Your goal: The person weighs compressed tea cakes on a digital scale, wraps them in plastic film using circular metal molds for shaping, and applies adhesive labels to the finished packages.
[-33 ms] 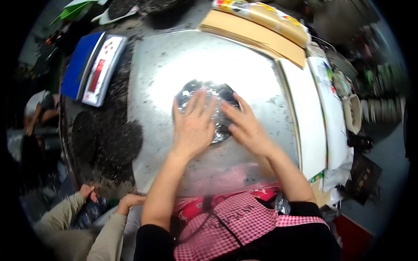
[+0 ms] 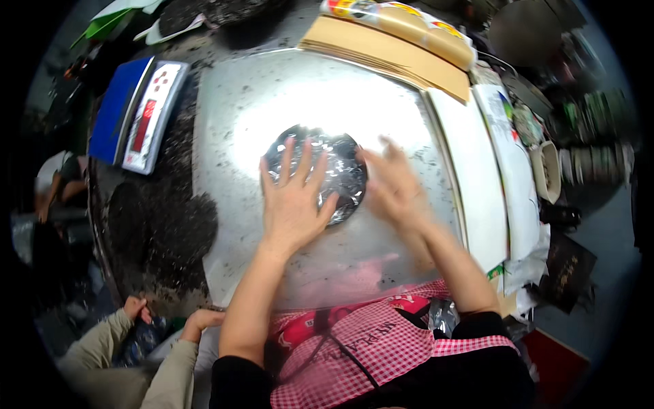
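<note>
Centrally, on a broad, shiny grey sheet (image 2: pixel 228 146) flecked with dark crumbs, right of a blue-and-white digital scale (image 2: pixel 138 116): a round black disc (image 2: pixel 346 172) under crinkled, clear film. Over the disc's left part, a left hand (image 2: pixel 293 204), palm down, fingers spread wide; at its right edge, a right hand (image 2: pixel 395 187), too blurred to tell whether spread or closed.

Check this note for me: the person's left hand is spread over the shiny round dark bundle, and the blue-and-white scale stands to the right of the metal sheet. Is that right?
Not quite: the head view shows the blue-and-white scale left of the metal sheet. The left hand is indeed spread over the shiny round dark bundle.
</note>
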Action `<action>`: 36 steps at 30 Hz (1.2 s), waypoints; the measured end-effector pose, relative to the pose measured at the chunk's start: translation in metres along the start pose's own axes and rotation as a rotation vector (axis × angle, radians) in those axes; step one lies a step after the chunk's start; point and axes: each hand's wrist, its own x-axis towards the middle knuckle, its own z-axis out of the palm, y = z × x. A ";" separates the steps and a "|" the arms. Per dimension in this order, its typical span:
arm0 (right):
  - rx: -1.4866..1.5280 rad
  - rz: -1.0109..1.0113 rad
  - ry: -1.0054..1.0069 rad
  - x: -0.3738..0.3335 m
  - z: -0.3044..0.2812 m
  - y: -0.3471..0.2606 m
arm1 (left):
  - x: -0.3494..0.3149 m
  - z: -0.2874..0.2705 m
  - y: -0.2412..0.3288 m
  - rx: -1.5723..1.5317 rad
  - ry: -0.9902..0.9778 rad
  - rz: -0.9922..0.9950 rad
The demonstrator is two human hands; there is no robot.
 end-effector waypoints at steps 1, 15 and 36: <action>-0.253 0.169 0.303 0.004 -0.039 0.062 | 0.000 0.000 0.004 0.025 -0.002 -0.027; -1.203 0.520 0.048 -0.009 -0.159 0.218 | 0.000 0.005 0.005 0.156 -0.063 -0.106; 0.300 -0.009 0.236 -0.018 0.005 -0.022 | 0.000 -0.006 -0.018 -0.255 0.005 -0.464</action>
